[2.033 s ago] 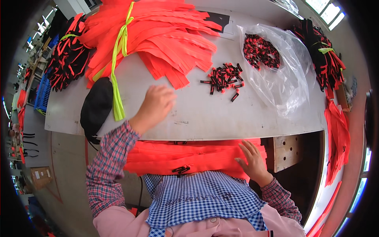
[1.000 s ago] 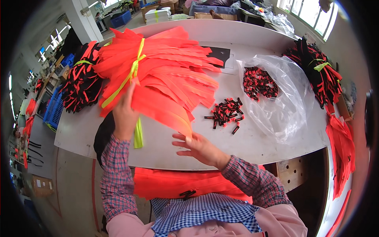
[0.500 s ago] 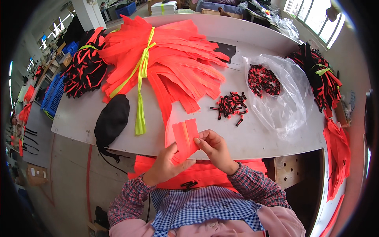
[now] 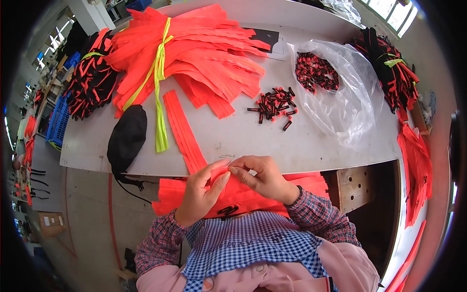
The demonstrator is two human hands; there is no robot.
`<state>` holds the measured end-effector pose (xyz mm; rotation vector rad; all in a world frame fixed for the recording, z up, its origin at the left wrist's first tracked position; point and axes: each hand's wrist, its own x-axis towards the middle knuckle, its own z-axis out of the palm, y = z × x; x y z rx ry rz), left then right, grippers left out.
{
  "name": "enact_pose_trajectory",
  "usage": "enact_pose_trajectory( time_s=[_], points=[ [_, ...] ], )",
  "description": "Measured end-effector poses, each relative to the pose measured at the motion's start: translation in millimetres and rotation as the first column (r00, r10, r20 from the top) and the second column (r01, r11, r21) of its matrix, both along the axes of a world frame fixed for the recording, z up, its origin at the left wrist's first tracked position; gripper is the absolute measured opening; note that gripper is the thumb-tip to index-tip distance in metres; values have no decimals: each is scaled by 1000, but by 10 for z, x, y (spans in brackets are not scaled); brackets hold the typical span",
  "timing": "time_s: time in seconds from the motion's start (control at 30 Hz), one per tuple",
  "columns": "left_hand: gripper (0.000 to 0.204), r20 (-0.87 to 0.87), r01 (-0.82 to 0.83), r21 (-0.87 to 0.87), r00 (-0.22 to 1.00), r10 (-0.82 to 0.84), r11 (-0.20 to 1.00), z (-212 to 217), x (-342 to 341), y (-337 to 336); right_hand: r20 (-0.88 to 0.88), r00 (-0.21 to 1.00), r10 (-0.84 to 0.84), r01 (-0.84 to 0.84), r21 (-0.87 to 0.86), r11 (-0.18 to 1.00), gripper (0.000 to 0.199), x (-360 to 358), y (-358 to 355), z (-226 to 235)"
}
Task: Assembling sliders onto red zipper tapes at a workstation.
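Observation:
A long orange-red zipper tape [image 4: 184, 134] runs from the worktable over its front edge to my hands. My left hand [image 4: 200, 194] holds its near end, thumb and fingers closed round it. At that same end my right hand [image 4: 265, 179] is closed in a pinch, fingertips against the left ones; the zipper's tip is hidden between them. More orange-red zipper tapes [image 4: 272, 194] lie across my lap, with a few black zipper pulls [image 4: 228, 210] on them. On the table to the right sits a small heap of black-and-red zipper pulls [image 4: 275, 103].
A large bundle of orange-red tapes [image 4: 204, 53] tied with a yellow-green strip [image 4: 159, 73] fills the table's back left. Near it are a black cloth pouch [image 4: 127, 138] and a black-and-red bundle [image 4: 92, 80]. A clear plastic bag [image 4: 348, 114] of pulls and another bundle [image 4: 389, 68] stand right.
Both hands have drawn the zipper end down toward my lap, and its far end has come away from the big bundle. My fingertips have closed together. The view has tilted downward.

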<state>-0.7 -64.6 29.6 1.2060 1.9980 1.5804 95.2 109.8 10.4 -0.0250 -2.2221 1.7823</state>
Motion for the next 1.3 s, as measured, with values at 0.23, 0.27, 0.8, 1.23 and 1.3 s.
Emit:
enact_pose_trajectory(
  time_s=[0.23,0.27,0.8,1.23,1.3],
  points=[
    [18,-264,-87,-6,961,82,996,-117,14,-2,38,997,70,-61,-191,980,12,43,-93,-164],
    [16,-411,-105,27,905,107,994,-154,32,16,41,997,64,-55,-193,980,12,53,-137,-244],
    [19,-81,-36,2,996,36,999,-338,76,151,183,853,-489,391,397,830,24,-6,1051,-836],
    [15,-73,-73,-63,995,68,995,-172,107,267,202,694,-691,523,518,677,24,-41,1985,-1158],
    [16,-52,-100,-75,994,96,992,-147,94,272,316,717,-622,493,401,772,22,21,1869,-1025]
  ],
)
